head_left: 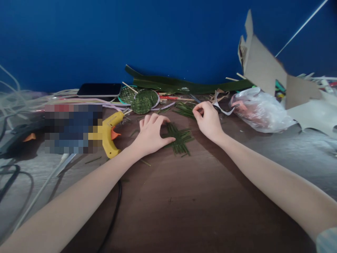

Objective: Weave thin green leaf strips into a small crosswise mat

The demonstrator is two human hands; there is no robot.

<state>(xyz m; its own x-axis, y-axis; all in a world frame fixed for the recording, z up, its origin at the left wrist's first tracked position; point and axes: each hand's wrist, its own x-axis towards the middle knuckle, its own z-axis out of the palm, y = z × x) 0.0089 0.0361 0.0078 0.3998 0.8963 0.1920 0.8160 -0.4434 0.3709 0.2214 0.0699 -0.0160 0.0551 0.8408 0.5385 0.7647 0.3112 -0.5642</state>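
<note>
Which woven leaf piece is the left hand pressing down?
The unframed cross-shaped weave under the left hand; the round hooped weaves lie farther back, untouched.

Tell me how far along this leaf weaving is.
Done: two woven rounds lie at the back. In hand: left hand pins a small crossed mat; right hand pinches loose strips. Left: the mat is only a few strips wide, ends untrimmed.

Woven mat [179, 138] lies mid-surface, left hand [151, 133] on its left part. Glue gun [109, 133] just left. Woven discs [144, 101] behind; phone [100, 90] rear left; leaves [184, 85] along rear edge; bag [259, 110] right.
</note>
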